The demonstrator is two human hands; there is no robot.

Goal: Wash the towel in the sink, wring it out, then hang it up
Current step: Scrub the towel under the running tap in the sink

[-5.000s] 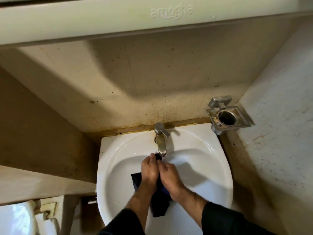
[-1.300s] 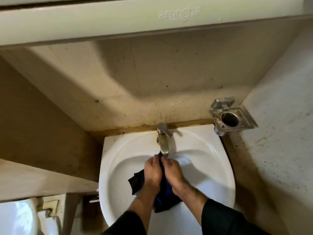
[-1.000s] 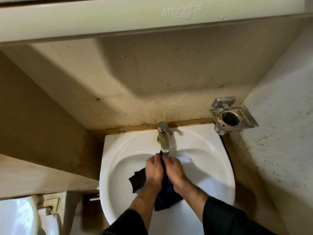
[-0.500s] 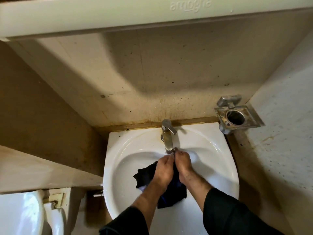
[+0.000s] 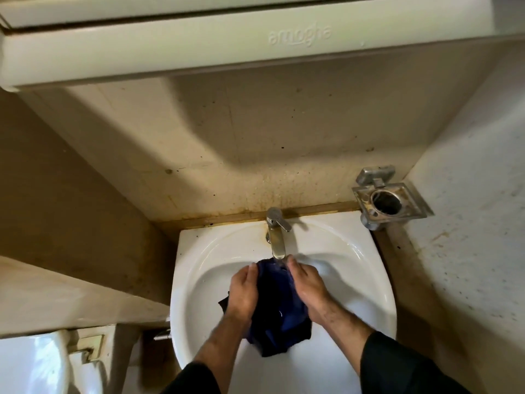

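Both hands hold the dark blue towel [image 5: 279, 305] in the sink [image 5: 369, 294], just under the tap [image 5: 276, 237]. The left hand [image 5: 243, 294] grips one side with curled fingers, and the right hand [image 5: 308, 285] grips the other side the same way. Water seems to run on the cloth. I think a loose corner could cover the drain, so the sink may fill.

Bathroom: sink [image 5: 199, 280], tap [image 5: 277, 237], toilet [image 5: 31, 362]
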